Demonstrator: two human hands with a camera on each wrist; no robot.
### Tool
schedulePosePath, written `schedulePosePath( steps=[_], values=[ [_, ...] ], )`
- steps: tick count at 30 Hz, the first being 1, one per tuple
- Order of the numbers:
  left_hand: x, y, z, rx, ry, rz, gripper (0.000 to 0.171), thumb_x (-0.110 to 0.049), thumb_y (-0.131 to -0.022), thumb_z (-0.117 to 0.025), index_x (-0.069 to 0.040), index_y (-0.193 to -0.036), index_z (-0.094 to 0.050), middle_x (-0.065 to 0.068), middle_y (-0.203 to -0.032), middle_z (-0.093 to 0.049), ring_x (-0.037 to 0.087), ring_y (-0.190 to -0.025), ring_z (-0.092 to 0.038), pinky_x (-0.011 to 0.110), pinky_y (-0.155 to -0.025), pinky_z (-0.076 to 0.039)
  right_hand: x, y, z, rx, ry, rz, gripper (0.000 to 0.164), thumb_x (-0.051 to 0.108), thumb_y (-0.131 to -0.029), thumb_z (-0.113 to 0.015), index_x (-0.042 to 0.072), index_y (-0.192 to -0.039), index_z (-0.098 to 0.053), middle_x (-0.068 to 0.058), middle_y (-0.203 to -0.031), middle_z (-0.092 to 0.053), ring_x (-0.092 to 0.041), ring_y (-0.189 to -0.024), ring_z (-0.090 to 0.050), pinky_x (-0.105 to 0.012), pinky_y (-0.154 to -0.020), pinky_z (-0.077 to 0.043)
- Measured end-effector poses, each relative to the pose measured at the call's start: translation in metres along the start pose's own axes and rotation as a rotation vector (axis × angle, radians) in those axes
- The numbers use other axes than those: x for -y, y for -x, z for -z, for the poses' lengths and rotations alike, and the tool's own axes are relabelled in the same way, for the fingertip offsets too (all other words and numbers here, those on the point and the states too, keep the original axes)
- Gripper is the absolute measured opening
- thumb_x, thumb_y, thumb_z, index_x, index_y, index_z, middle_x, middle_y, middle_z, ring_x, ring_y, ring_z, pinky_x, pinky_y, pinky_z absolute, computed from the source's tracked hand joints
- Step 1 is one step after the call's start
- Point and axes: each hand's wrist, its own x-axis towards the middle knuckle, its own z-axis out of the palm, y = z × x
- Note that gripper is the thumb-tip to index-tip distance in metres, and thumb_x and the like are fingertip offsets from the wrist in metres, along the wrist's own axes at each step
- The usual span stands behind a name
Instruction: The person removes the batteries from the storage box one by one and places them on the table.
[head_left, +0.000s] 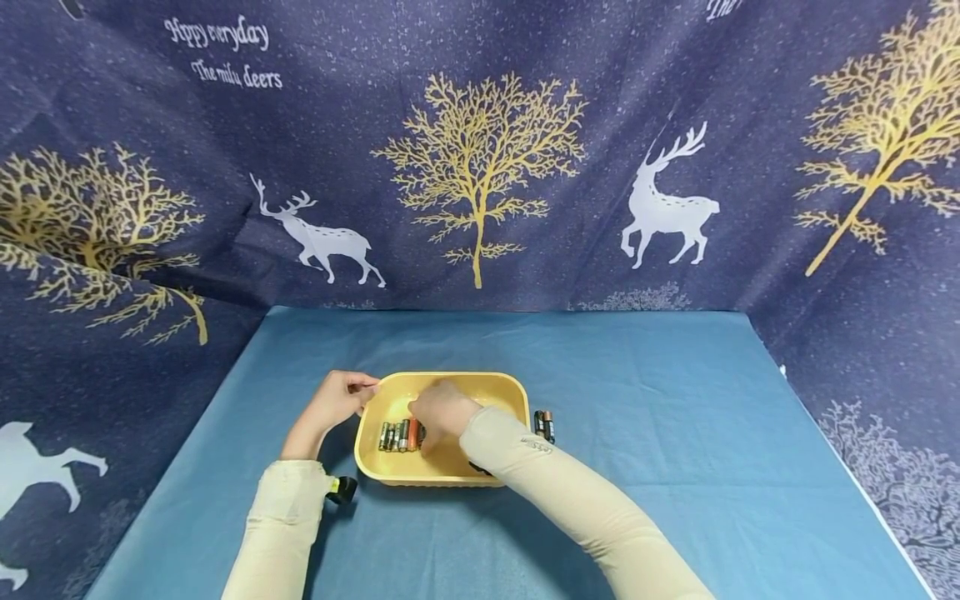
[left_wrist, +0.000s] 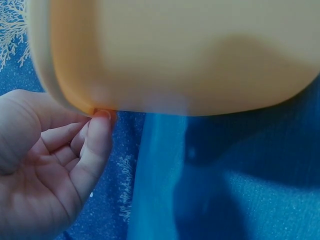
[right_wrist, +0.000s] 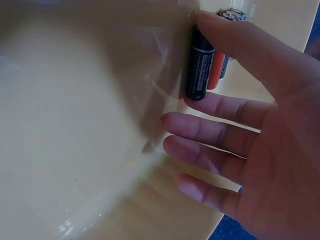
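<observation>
A yellow plastic basin (head_left: 442,481) stands on the table. My left hand (head_left: 335,400) pinches its left rim between thumb and fingers, as the left wrist view also shows. Inside the basin, my right hand (head_left: 442,408) holds a dark battery (right_wrist: 200,65) end to end between thumb and index finger; the other fingers (right_wrist: 205,155) stretch out loosely. Directly beside that battery is an orange battery (head_left: 413,434), part of a row with several dark batteries (head_left: 394,437) lying side by side on the basin's left floor. The right hand and sleeve hide part of the basin.
Two more batteries (head_left: 544,426) lie on the blue tablecloth (head_left: 660,400) just outside the basin's right wall. A black wrist camera (head_left: 342,490) sticks out from the left sleeve. Behind the table hangs a dark blue curtain (head_left: 525,250) with deer and trees.
</observation>
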Motion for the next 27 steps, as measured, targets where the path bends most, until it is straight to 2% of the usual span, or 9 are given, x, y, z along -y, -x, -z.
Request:
schedulePosePath(
  steps=[11, 16, 21, 27],
  values=[
    [0.0, -0.001, 0.0, -0.006, -0.011, 0.005, 0.021, -0.001, -0.095, -0.057, 0.011, -0.108, -0.068, 0.012, -0.078, -0.067, 0.02, -0.057, -0.057, 0.045, -0.059, -0.055, -0.003, -0.001, -0.002, -0.01, 0.034, 0.004, 0.05, 0.066, -0.073, -0.072, 0.025, -0.101, -0.063, 0.01, -0.088, -0.063, -0.01, -0.089, -0.059, -0.029, -0.084, -0.048],
    [0.0, 0.0, 0.0, -0.007, -0.008, 0.001, 0.021, -0.001, -0.095, -0.058, 0.011, -0.108, -0.067, 0.013, -0.079, -0.067, 0.019, -0.057, -0.057, 0.044, -0.058, -0.055, -0.005, -0.001, -0.001, -0.021, 0.025, 0.008, 0.048, 0.066, -0.071, -0.073, 0.024, -0.094, -0.062, 0.01, -0.082, -0.06, -0.009, -0.082, -0.057, -0.028, -0.082, -0.046],
    [0.001, 0.0, 0.0, -0.001, -0.009, 0.001, 0.021, -0.002, -0.095, -0.057, 0.01, -0.109, -0.067, 0.012, -0.081, -0.067, 0.019, -0.058, -0.058, 0.043, -0.059, -0.055, -0.006, 0.004, 0.001, -0.04, 0.035, 0.022, 0.047, 0.066, -0.07, -0.073, 0.023, -0.081, -0.058, 0.009, -0.071, -0.057, -0.009, -0.071, -0.053, -0.025, -0.076, -0.046],
    [0.001, 0.001, 0.0, 0.002, -0.006, -0.005, 0.021, -0.002, -0.095, -0.057, 0.011, -0.109, -0.067, 0.013, -0.082, -0.066, 0.019, -0.058, -0.058, 0.046, -0.06, -0.056, -0.008, 0.012, 0.006, -0.038, 0.03, 0.025, 0.046, 0.064, -0.074, -0.071, 0.022, -0.075, -0.052, 0.009, -0.064, -0.049, -0.008, -0.064, -0.046, -0.023, -0.073, -0.046]
  ],
)
